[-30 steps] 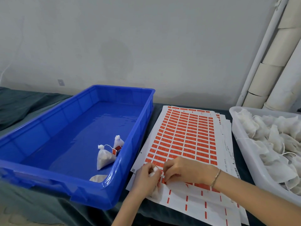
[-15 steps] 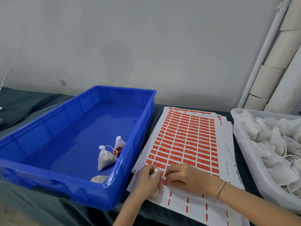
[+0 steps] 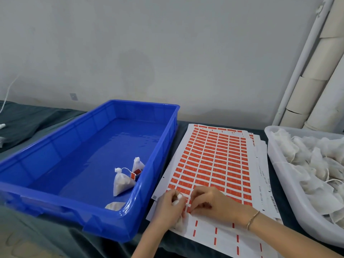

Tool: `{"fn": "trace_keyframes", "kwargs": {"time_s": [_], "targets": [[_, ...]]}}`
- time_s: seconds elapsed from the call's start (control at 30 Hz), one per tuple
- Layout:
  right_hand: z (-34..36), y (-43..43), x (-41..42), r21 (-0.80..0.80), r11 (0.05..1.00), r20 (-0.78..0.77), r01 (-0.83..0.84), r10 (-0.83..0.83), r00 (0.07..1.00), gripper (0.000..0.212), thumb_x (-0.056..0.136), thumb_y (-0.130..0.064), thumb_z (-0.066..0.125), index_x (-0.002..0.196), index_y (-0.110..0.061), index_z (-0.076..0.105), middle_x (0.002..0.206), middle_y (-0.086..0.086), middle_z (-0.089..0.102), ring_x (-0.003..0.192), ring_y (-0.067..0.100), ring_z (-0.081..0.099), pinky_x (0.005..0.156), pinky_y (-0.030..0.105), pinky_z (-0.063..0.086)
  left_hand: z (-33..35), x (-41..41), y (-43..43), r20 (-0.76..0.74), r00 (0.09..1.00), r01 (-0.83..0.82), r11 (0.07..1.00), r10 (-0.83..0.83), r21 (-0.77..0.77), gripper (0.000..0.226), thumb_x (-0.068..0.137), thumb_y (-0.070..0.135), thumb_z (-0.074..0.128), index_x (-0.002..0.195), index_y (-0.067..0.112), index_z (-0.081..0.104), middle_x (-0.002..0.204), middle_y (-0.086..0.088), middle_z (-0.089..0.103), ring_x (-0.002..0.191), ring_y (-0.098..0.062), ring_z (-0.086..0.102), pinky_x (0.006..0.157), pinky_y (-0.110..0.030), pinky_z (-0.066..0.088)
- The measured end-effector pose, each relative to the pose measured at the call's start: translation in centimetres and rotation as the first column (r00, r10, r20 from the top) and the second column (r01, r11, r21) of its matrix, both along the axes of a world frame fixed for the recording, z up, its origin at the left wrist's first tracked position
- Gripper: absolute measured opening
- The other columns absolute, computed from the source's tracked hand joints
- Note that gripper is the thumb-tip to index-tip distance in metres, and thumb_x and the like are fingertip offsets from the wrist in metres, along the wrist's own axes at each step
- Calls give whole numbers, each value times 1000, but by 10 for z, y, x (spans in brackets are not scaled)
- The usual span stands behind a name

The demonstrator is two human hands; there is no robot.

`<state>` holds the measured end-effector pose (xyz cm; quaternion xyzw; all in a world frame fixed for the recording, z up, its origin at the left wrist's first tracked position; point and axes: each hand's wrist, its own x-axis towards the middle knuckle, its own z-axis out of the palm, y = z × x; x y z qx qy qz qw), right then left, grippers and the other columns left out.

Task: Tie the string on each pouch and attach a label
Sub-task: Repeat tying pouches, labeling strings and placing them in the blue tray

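Near the middle of the table [image 3: 46,239], the left hand [image 3: 168,207] is clenched round a white pouch [image 3: 177,199], held over the near left corner of the label sheet [image 3: 214,161]. Just right of it, the right hand [image 3: 212,203] rests on the sheet with fingertips curled, seemingly pinching a red label [image 3: 188,210], though the fingers hide most of it. A bracelet [image 3: 252,219] circles that wrist. To the left, a blue crate [image 3: 55,146] holds tied pouches [image 3: 122,181] in its near right corner. A white tub [image 3: 277,164] on the right is heaped with loose pouches [image 3: 316,164].
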<state>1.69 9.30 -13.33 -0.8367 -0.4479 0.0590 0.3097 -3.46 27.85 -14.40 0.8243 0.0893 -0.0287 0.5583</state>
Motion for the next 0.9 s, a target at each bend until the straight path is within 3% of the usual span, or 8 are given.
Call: {"fn": "trace_keyframes", "kwargs": {"time_s": [0.13, 0.27, 0.43, 0.53, 0.7, 0.9], "targets": [[0, 7, -7, -35, 998, 42, 59, -57, 998, 9, 92, -35, 57, 97, -31, 64, 99, -27, 52, 92, -4, 52, 80, 12, 45, -2, 1, 0, 9, 1000, -6, 1000, 6, 6, 5, 92, 38, 57, 95, 34, 57, 96, 21, 63, 85, 6, 63, 54, -3, 43], [3, 17, -11, -30, 967, -123, 251, -253, 960, 7, 93, -39, 55, 86, -42, 55, 89, -26, 58, 89, -2, 55, 75, 13, 48, -6, 2, 0, 7, 1000, -29, 999, 30, -42, 7, 91, 36, 60, 93, 29, 61, 93, 17, 67, 83, 6, 65, 61, -7, 46], [6, 27, -11, 41, 915, -332, 401, -366, 870, 10, 92, -28, 60, 87, -37, 63, 86, -18, 65, 84, -2, 61, 74, 13, 51, -8, 5, -1, 11, 995, -98, 992, 99, -82, 6, 92, 30, 60, 91, 24, 62, 86, 14, 69, 75, 14, 62, 53, -4, 43], [7, 27, -11, 112, 878, -413, 466, -386, 825, 8, 93, -25, 60, 91, -31, 64, 84, -15, 67, 81, -4, 64, 69, 10, 50, -7, 4, 0, 22, 992, -118, 987, 122, -112, 7, 93, 28, 58, 92, 22, 61, 81, 12, 69, 70, 9, 65, 51, -3, 43], [13, 22, -9, 246, 722, -547, 646, -447, 708, 6, 93, -18, 57, 96, -19, 63, 78, -2, 70, 64, 11, 68, 59, 17, 53, -4, 2, 0, 11, 987, -156, 978, 159, -141, 12, 94, 26, 57, 90, 17, 63, 70, 13, 70, 65, -1, 67, 52, -6, 45], [38, -6, -16, 426, 515, -560, 744, -496, 664, 10, 87, -20, 65, 96, -24, 68, 78, -5, 72, 72, 13, 70, 62, 18, 55, 8, -3, -1, 36, 993, -104, 972, 114, -212, 13, 92, 28, 59, 95, 18, 66, 82, 19, 72, 75, 1, 69, 56, -8, 49]]}}
